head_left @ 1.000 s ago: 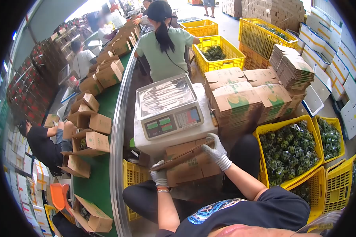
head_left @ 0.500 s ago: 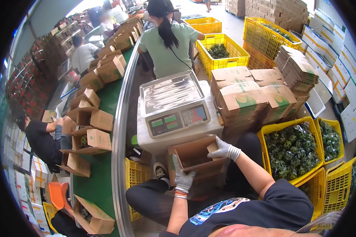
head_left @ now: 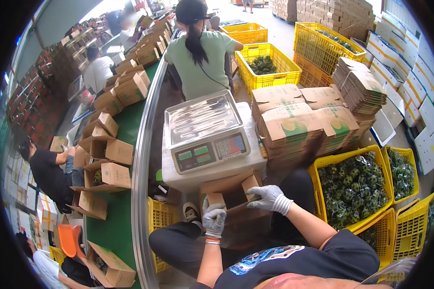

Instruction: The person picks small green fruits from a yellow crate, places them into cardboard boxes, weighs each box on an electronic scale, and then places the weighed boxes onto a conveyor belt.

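Note:
A brown cardboard box (head_left: 236,185) stands with its top open between my legs, its small end flaps raised. My left hand (head_left: 213,220), in a pale knit glove, has its fingers curled at the box's left flap. At the right side my right hand (head_left: 271,198), gloved likewise, pinches the edge near the right flap. The inside of the box is dark, and its lower part is hard to make out. Just beyond it a digital scale (head_left: 205,137) with a metal tray rests on a white block (head_left: 178,176).
Flattened cartons (head_left: 294,127) are stacked beyond my right knee. Yellow crates (head_left: 315,168) of bagged green produce stand to the right. On the left, a metal rail (head_left: 142,144) borders a green conveyor (head_left: 108,231) carrying open boxes. A co-worker (head_left: 202,62) sits ahead.
The box's small end flaps now stand up. My left hand has moved from flat along the left side to curled fingers at the flap; my right hand has shifted slightly down and left.

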A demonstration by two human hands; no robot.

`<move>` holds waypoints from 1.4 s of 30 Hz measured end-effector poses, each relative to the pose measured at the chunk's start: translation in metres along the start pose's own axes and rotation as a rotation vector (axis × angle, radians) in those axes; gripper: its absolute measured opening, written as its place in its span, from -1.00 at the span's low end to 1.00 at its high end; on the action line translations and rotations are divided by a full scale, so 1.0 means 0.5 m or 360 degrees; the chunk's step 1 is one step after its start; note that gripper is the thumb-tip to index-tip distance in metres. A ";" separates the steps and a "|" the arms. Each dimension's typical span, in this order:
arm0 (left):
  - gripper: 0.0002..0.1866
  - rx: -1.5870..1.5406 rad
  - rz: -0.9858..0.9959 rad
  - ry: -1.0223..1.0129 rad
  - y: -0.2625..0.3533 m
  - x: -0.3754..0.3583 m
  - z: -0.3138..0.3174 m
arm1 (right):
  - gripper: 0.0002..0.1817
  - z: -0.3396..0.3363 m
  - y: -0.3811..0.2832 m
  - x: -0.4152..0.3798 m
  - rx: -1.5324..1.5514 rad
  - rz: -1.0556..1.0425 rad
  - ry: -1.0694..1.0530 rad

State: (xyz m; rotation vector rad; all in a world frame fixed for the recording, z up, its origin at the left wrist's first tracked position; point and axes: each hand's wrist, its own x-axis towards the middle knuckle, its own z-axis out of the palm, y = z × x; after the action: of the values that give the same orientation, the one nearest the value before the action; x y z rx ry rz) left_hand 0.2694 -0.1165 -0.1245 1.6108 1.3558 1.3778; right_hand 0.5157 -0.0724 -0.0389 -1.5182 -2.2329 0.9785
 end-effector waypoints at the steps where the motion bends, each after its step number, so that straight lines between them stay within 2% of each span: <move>1: -0.62 0.0002 -0.0056 0.0099 -0.009 0.003 0.001 | -0.55 -0.004 -0.017 0.010 -0.0073 0.0119 -0.0070; 2: -0.64 0.0000 -0.0112 0.0198 -0.019 0.005 0.003 | -0.53 -0.001 -0.032 0.015 -0.0140 0.0237 -0.0148; 3: -0.71 0.0024 -0.0152 0.0099 -0.029 0.008 -0.011 | -0.49 0.011 -0.040 0.015 -0.0196 0.0166 0.0024; 4: -0.70 -0.0014 -0.0257 0.0248 -0.038 0.005 -0.006 | -0.45 0.028 -0.047 0.014 -0.0249 0.0090 0.0196; 5: -0.61 -0.0052 -0.0355 0.0403 -0.047 0.006 0.000 | -0.41 0.038 -0.056 0.019 -0.0302 0.0009 0.0373; 6: -0.52 -0.0117 -0.0411 0.0422 -0.050 0.010 0.005 | -0.23 0.038 -0.068 0.024 -0.0412 -0.0072 0.0400; 8: -0.31 -0.0244 -0.0536 0.0455 -0.061 0.011 0.009 | -0.16 0.030 -0.080 0.038 -0.0557 -0.0121 0.0647; 9: -0.28 -0.0178 -0.0524 0.0374 -0.079 0.012 0.006 | -0.12 0.020 -0.082 0.047 -0.0635 -0.0143 0.0771; 10: -0.24 -0.0114 -0.0515 0.0290 -0.099 0.012 0.001 | -0.05 0.014 -0.073 0.064 -0.0634 -0.0137 0.0666; 11: -0.20 -0.0053 -0.0506 0.0204 -0.117 0.008 0.000 | -0.05 0.012 -0.070 0.062 -0.0645 -0.0132 0.0619; 13: -0.19 -0.0180 -0.0463 0.0271 -0.084 0.003 0.017 | -0.05 0.008 -0.072 0.059 -0.0657 -0.0120 0.0538; 14: -0.18 -0.0211 -0.0479 0.0316 -0.079 -0.001 0.018 | -0.05 0.028 -0.064 0.044 -0.0707 -0.0249 0.0608; 15: -0.16 -0.0241 -0.0492 0.0362 -0.076 -0.002 0.016 | -0.20 0.041 -0.059 0.026 -0.0617 -0.0362 0.0609; 16: -0.10 -0.0176 -0.0533 0.0362 -0.056 0.004 0.010 | -0.24 0.058 -0.046 0.011 -0.0637 -0.0410 0.0592; 18: -0.14 -0.0038 -0.0478 0.0277 -0.040 0.011 0.004 | -0.35 0.096 -0.022 -0.012 -0.0625 -0.0531 0.0685; 22: -0.27 -0.0128 -0.0500 0.0135 -0.032 0.039 -0.008 | -0.39 0.067 0.013 0.006 -0.0291 -0.0598 0.0497; 23: -0.34 -0.0164 -0.0488 0.0202 -0.022 0.049 -0.011 | -0.38 0.061 0.014 0.021 -0.0070 -0.0512 0.0556; 25: -0.36 -0.0297 -0.0610 0.0206 -0.024 0.065 -0.017 | -0.30 0.067 0.011 0.054 0.0132 -0.0266 0.0726; 28: -0.35 -0.0105 -0.0647 0.0214 -0.047 0.073 -0.011 | -0.19 0.097 0.036 0.096 0.0576 0.0045 0.0535; 31: -0.27 0.0305 -0.0647 0.0222 -0.041 0.082 0.003 | -0.11 0.094 0.043 0.104 0.0509 0.0193 0.0436; 32: -0.22 0.0740 -0.0477 0.0219 -0.033 0.087 0.004 | -0.10 0.093 0.047 0.106 0.0494 0.0198 0.0429; 35: -0.20 0.1759 -0.0050 0.0020 0.123 0.130 0.041 | -0.10 0.097 0.047 0.112 0.0449 0.0210 0.0475; 36: -0.26 0.1570 0.0053 -0.0271 0.111 0.137 0.057 | -0.11 0.089 0.039 0.104 0.0418 0.0220 0.0502; 37: -0.34 0.1610 0.0141 -0.0504 0.058 0.138 0.091 | -0.12 0.084 0.035 0.087 0.0398 0.0262 0.0522; 39: -0.35 0.1851 0.0191 -0.0660 0.057 0.138 0.104 | -0.19 0.043 0.034 0.025 0.0188 0.0043 0.0821; 40: -0.36 0.1856 0.0285 -0.0622 0.036 0.143 0.098 | -0.23 0.005 0.039 -0.013 0.0329 0.0057 0.0908; 41: -0.37 0.1838 0.0367 -0.0599 0.016 0.141 0.093 | -0.36 -0.027 0.061 -0.057 0.0431 -0.0036 0.1156; 42: -0.40 0.1768 0.0408 -0.0563 0.030 0.139 0.099 | -0.53 -0.072 0.069 -0.118 0.0676 0.0082 0.1286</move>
State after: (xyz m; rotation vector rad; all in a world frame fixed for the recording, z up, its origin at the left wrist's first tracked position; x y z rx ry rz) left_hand 0.3163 -0.0471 -0.1021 2.6252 1.8454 0.3176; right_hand 0.5851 -0.1041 -0.0263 -1.4225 -1.3345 0.6230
